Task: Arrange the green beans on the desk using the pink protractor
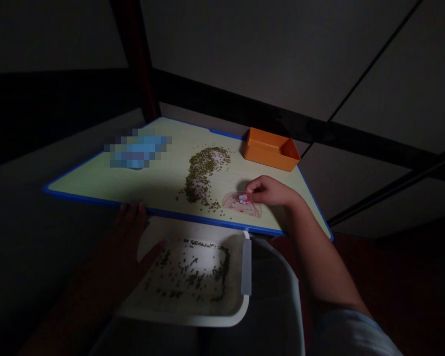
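Note:
My right hand (269, 191) is closed in a pinch at the curved upper edge of a clear pink protractor (241, 206), which lies at or just over the table board. Left of it spreads a curved heap of small green beans or seeds (203, 170), with loose ones scattered around. My left hand (135, 235), in deep shadow, is at the left side of a white plastic tub (222, 320). Its thumb reaches inside over the rim, and its fingertips are by the board's near edge. More small green beans lie scattered on the tub's bottom.
The pale board (163, 183) has a blue rim. An orange open box (269, 151) stands at its far right corner. A blurred-out blue object (139, 151) lies at the left. Behind are dark wall panels (244, 54) and a dark red post (137, 54).

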`<action>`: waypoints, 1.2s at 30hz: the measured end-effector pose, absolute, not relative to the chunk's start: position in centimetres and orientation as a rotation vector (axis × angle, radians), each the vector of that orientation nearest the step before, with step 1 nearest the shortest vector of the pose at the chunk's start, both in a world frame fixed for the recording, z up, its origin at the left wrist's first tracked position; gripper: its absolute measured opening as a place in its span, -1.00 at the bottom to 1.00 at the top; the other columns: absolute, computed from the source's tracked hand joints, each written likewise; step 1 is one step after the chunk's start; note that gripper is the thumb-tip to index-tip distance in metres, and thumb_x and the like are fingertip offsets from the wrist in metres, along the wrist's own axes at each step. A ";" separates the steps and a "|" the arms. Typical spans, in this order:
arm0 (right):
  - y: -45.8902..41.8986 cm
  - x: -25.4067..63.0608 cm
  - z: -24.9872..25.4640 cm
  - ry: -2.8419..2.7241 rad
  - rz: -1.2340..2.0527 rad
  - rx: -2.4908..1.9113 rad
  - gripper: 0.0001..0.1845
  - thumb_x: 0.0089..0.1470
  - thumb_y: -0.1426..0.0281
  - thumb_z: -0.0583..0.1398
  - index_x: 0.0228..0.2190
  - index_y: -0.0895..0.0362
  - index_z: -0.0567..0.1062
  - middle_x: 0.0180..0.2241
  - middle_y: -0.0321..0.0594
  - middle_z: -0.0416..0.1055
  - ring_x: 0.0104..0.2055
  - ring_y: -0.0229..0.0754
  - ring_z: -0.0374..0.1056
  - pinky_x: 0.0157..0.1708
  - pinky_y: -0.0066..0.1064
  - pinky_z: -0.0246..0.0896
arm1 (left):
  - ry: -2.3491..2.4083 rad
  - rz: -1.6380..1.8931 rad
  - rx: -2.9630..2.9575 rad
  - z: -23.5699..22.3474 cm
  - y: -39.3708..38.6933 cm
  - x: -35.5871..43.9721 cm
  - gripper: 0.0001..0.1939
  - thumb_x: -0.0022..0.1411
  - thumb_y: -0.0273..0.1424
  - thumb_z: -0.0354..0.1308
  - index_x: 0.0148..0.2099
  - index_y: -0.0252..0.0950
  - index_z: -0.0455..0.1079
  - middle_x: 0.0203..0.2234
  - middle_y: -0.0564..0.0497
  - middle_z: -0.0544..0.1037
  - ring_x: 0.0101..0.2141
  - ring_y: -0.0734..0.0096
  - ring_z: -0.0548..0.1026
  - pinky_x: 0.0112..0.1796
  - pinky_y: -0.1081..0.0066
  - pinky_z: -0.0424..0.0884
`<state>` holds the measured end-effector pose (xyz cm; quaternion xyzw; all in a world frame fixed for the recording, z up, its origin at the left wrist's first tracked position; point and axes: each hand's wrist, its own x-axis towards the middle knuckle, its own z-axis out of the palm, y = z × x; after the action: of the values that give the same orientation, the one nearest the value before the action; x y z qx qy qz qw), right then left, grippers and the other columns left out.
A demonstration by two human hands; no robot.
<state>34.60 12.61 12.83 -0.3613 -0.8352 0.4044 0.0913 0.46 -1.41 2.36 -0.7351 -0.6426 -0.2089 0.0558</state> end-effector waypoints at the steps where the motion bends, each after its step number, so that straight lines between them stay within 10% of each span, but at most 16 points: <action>1: 12.6 34.5 12.8 -2.477 1.199 -1.064 -0.65 0.06 0.19 0.19 -0.57 0.20 0.39 -0.64 -0.42 0.10 -0.54 -0.38 -0.02 -0.48 -0.45 -0.12 | -1.958 -0.623 -2.229 2.4 -1.4 0.5 -0.06 0.16 0.15 -0.28 0.31 -0.52 -0.02 0.32 -0.30 0.07 0.33 0.04 -0.04 0.23 0.03 0.12; 36: 12.2 33.9 12.5 -2.534 1.285 -0.970 -0.63 0.08 0.19 0.17 -0.59 0.20 0.35 -0.62 -0.42 0.07 -0.52 -0.38 -0.06 -0.48 -0.47 -0.13 | -1.964 -0.646 -2.223 1.9 -1.4 0.3 -0.11 0.17 0.12 -0.24 0.34 -0.43 -0.11 0.34 -0.24 0.02 0.34 0.09 -0.08 0.24 0.02 0.09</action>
<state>33.89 12.18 12.52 -0.3223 -0.8420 0.4269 0.0695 0.27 -1.36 1.85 -0.7313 -0.6460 -0.2125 0.0530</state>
